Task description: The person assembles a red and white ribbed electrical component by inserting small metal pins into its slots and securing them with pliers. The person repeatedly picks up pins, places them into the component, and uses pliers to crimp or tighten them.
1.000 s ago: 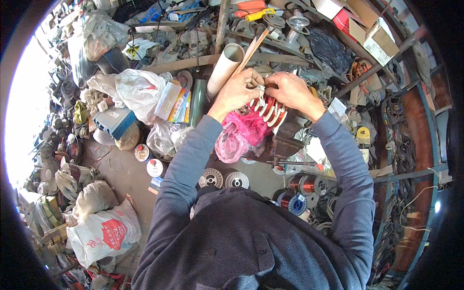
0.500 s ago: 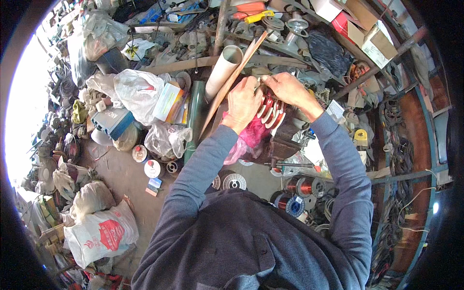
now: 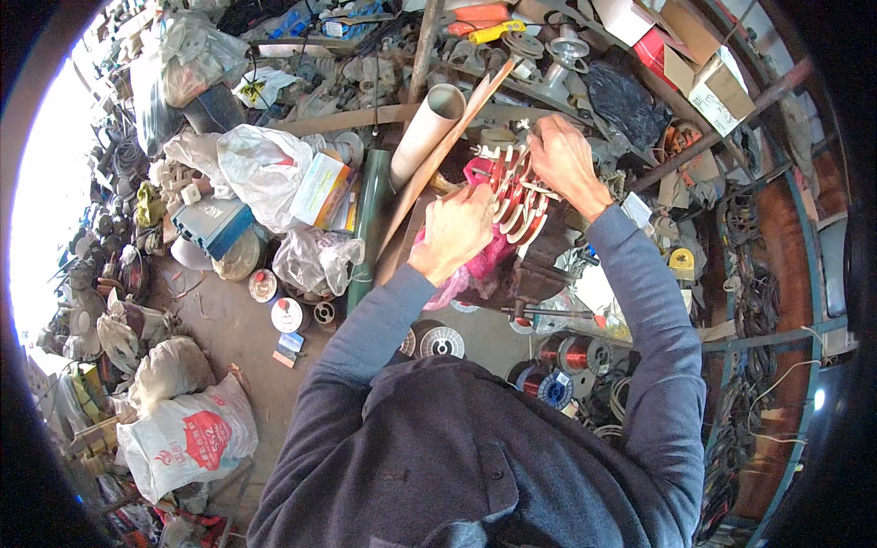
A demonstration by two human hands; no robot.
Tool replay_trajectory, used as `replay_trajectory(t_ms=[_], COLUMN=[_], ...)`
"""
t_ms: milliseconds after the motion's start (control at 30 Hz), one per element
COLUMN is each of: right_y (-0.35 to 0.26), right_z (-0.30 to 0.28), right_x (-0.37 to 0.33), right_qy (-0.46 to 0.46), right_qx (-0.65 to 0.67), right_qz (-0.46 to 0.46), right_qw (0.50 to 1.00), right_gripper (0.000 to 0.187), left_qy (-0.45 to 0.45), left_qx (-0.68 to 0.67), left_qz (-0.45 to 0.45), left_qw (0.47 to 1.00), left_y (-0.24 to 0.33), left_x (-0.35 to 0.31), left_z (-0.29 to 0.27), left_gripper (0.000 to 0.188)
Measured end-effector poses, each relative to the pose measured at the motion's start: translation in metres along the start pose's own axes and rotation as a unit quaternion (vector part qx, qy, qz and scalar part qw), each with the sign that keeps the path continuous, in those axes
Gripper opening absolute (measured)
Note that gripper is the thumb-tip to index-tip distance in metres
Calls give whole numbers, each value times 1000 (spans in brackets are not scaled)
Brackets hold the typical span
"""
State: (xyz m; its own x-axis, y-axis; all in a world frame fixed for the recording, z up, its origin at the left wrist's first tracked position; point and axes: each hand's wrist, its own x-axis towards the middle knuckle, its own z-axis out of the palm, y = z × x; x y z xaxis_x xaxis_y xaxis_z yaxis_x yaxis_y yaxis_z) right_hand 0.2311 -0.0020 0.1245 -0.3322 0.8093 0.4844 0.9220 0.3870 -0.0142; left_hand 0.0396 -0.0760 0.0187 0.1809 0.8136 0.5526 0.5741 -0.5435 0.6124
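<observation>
Ahead of me sits a cluster of red wire coils [image 3: 504, 203] with white bands, seemingly copper windings. Bright pink plastic [image 3: 491, 260] lies under and beside its near left side. My left hand [image 3: 459, 228] is closed at the left edge of the coils, fingers curled; what they hold is hidden. At the far right of the coils, my right hand [image 3: 565, 160] is closed with fingertips pinched downward by the white bands. Whatever is between those fingertips is too small to make out.
A pale tube [image 3: 427, 132], a wooden strip [image 3: 457, 137] and a green tube [image 3: 369, 219] lean left of the coils. Wire spools [image 3: 574, 353] stand on the floor near me. Plastic bags [image 3: 260, 173], a blue case [image 3: 212, 224] and open cartons [image 3: 717, 87] crowd the sides.
My hands were together at the far end of the coils and are now apart. The left came nearer to me, the right shifted slightly right and farther away, uncovering the white bands.
</observation>
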Motion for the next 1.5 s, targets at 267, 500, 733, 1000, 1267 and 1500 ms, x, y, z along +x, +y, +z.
replay_trajectory(t_ms=[267, 500, 733, 1000, 1267, 1500], right_y=[12, 9, 59, 240, 276, 260], right_z=[26, 16, -45, -58, 117, 192], right_x=[1, -3, -42, -228, -394, -402], right_qy=[25, 29, 83, 4, -16, -21], right_qx=[13, 57, 213, 164, 302, 198], right_qz=[16, 26, 133, 401, 648, 669], right_qw=[999, 998, 964, 901, 699, 716], right_gripper=[19, 23, 29, 30, 25, 32], left_qy=[-11, -71, -96, -149, 56, -59], left_qx=[10, 28, 53, -91, -229, -190], left_qz=[43, -6, 116, 210, -64, -146], left_qw=[999, 997, 987, 962, 970, 969], left_y=[-10, 14, 66, 116, 33, -25], left_x=[-22, -15, 60, 104, 66, 43], left_z=[-6, -7, -4, 28, -2, 22], left_gripper=[13, 19, 22, 16, 16, 25])
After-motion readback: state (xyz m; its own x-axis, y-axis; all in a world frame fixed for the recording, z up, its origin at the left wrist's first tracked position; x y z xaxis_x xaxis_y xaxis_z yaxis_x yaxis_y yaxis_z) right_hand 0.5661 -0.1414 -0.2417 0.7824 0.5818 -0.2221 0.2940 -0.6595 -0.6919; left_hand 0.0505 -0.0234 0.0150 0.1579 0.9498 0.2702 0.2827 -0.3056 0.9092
